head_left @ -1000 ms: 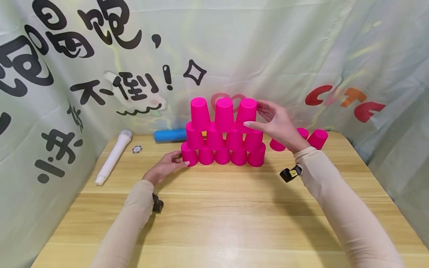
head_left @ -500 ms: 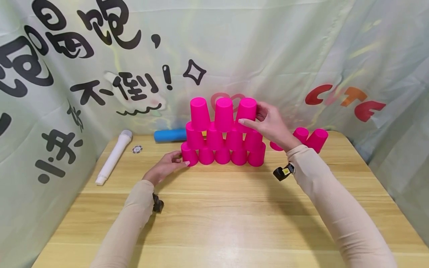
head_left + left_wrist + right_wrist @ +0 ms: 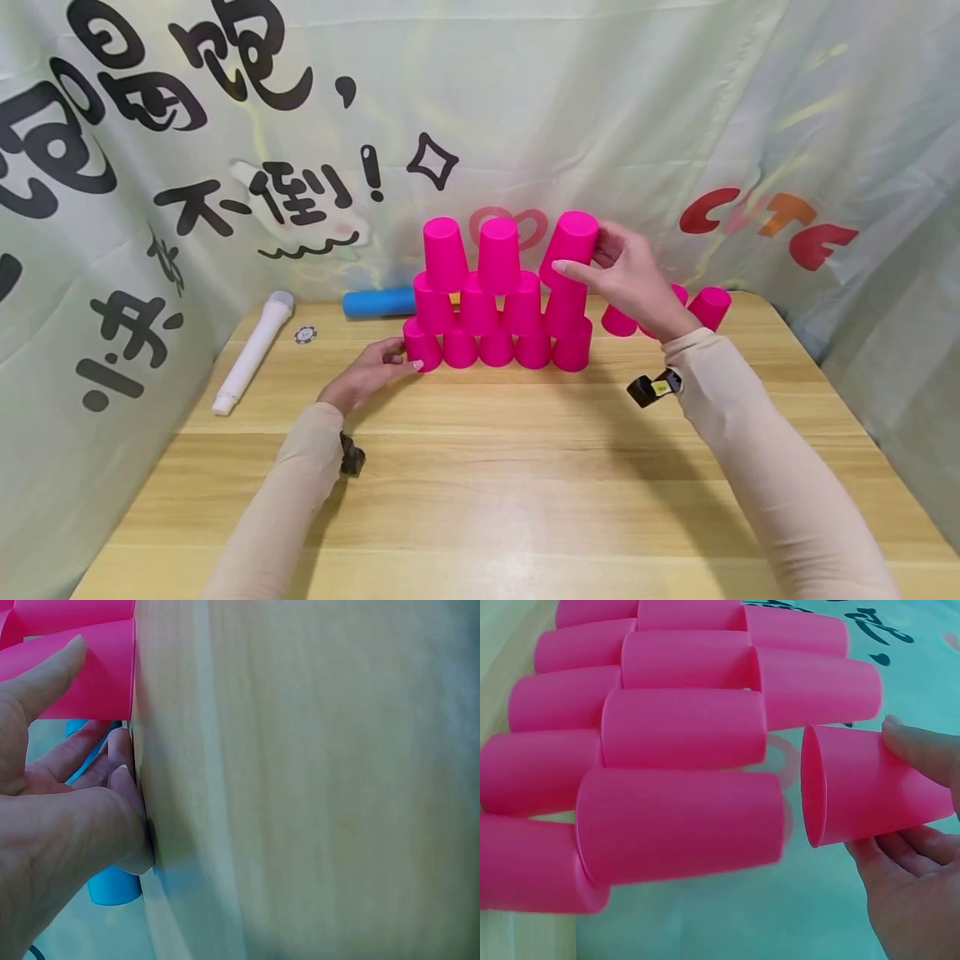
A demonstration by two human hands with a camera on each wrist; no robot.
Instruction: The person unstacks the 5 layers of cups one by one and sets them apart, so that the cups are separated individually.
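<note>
Pink cups stand upside down in a stepped wall. Its bottom row and second row each have several cups; two cups stand on the third level. My right hand grips another pink cup between thumb and fingers, tilted, above the second row's right end. The right wrist view shows this held cup apart from the stack. My left hand is at the bottom row's left corner cup, thumb across its front and fingertips partly hidden beside and behind it.
More pink cups stand at the back right of the wooden table, partly behind the right forearm. A blue cylinder lies behind the stack. At left are a white microphone-shaped stick and a small round chip. A printed curtain surrounds the table.
The right hand first shifted left on the third-level right cup, then lifted and tilted it up and to the right. My left hand stays at the corner cup.
</note>
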